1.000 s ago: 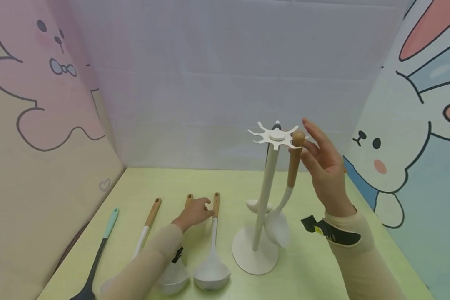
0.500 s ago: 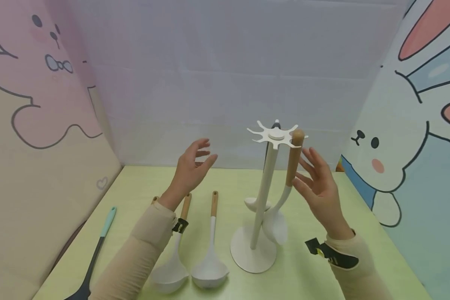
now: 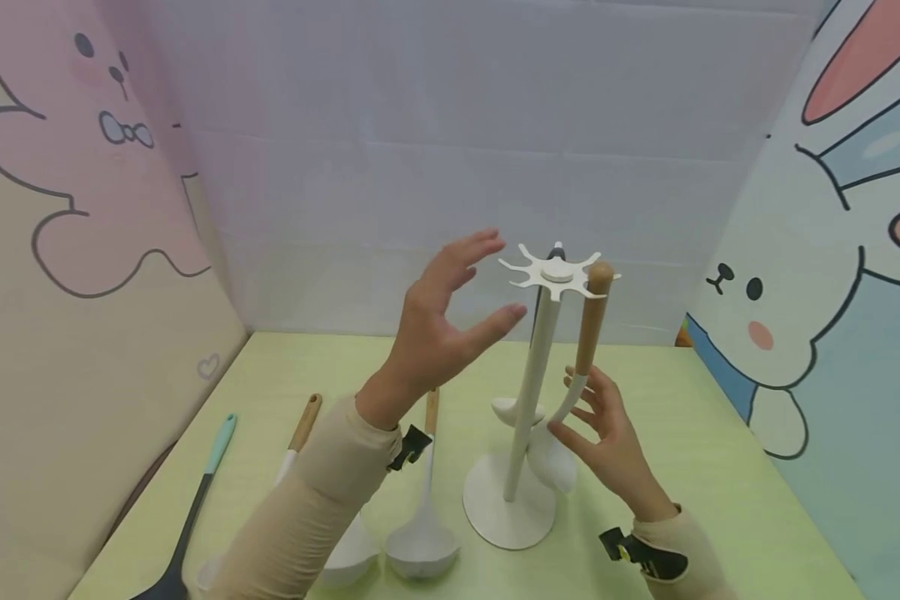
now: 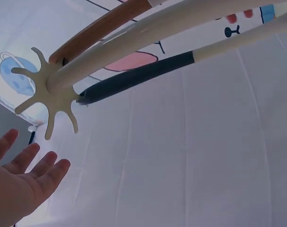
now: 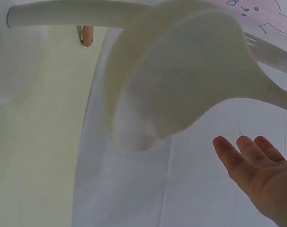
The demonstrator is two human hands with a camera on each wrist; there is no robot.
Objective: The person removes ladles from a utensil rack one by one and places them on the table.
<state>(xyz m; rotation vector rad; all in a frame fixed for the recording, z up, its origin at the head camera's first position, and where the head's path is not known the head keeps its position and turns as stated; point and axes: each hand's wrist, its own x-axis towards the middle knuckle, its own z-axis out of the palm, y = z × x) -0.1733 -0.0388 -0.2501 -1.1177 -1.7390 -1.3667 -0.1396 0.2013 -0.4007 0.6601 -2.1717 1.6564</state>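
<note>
- Since 1 sec ago, L hand [image 3: 438, 333] has left the table utensils and come up beside the rack [image 3: 528, 400]; R hand [image 3: 607, 442] has gone down, from top of the ladle handle to its lower neck.
- Wood-handled ladle [image 3: 591, 329] hangs at the rack's right side, handle end up in the hooked top, white bowl low, near the pole.
- R hand: fingers and thumb apart, relaxed; R wrist cam shows me fingertips clear of the bowl. Whether thumb touches the neck, I can't tell.
- L hand: thumb and fingers wide apart, just L of the rack top, w/o contact as I see it.
- Dark-handled utensil [image 4: 139, 78] hangs also on rack, at the back side.
- On the table [image 3: 720, 467], L of rack base, I see one white ladle [image 3: 422, 542]; next to it, another white ladle [image 3: 348, 554], partly hidden by the sleeve [image 3: 307, 500].
- Farther L: wood handle [image 3: 305, 421], rest mostly covered, then mint-handled dark utensil [image 3: 197, 504].
- R wall: rabbit drawing [image 3: 780, 292]; L wall: pink figure [image 3: 120, 208].
</note>
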